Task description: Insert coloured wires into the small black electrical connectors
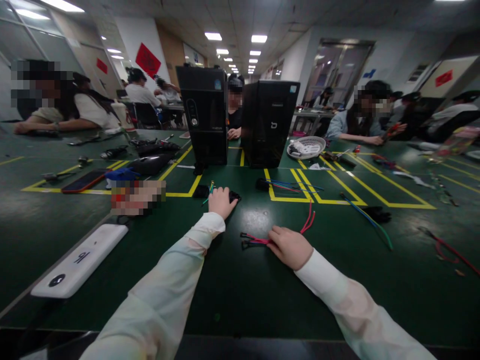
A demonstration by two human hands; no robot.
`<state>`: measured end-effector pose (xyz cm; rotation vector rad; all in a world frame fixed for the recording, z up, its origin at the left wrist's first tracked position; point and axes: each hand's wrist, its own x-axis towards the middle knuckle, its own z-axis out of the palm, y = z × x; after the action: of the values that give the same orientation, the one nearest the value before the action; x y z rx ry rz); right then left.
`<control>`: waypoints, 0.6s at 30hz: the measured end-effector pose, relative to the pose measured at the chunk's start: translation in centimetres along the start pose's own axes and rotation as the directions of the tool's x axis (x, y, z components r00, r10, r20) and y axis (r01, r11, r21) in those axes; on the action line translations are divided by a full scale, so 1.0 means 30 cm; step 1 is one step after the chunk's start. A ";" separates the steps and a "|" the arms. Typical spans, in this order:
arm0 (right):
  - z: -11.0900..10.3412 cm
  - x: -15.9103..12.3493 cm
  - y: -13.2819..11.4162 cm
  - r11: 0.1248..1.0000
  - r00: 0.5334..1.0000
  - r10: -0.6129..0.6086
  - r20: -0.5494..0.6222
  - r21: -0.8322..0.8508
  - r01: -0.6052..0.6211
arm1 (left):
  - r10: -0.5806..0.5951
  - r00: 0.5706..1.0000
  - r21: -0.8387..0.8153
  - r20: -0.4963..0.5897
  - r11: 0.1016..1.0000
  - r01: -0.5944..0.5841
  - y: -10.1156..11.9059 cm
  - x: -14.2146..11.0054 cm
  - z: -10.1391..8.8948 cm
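Observation:
My left hand [221,201] reaches forward across the dark green table [240,295] and closes over a small black part [234,196] with green wires beside it. My right hand [289,247] rests lower on the table, its fingers pinched on a bundle of red wires [258,241] with black connector ends. The red wires loop away behind the hand toward the yellow floor-tape lines [318,201]. Both arms wear pale long sleeves.
Two black computer towers [204,117] [269,122] stand upright ahead. A white device [80,260] lies at the left, a phone [84,181] beyond it. A white basket [306,147], loose blue, green and red cables [369,220] lie right. Other people sit around the tables.

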<state>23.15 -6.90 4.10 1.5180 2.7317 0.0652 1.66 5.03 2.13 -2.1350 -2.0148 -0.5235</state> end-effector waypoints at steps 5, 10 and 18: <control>0.003 -0.016 0.044 0.988 1.000 -0.013 0.016 0.155 0.010 | -0.172 0.985 0.067 0.015 0.983 0.170 0.001 0.093 0.024; -0.008 -0.024 0.062 0.995 0.999 0.046 0.029 0.093 -0.048 | -0.234 0.971 0.121 -0.042 0.964 0.237 -0.031 0.129 0.051; -0.021 -0.022 0.059 0.999 0.997 0.051 0.051 -0.019 -0.050 | -0.197 0.980 0.112 -0.034 0.973 0.199 -0.048 0.130 0.065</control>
<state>24.96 -6.54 4.81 1.5610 2.6465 0.0497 0.63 9.47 1.53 -1.8663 -2.2020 -0.4437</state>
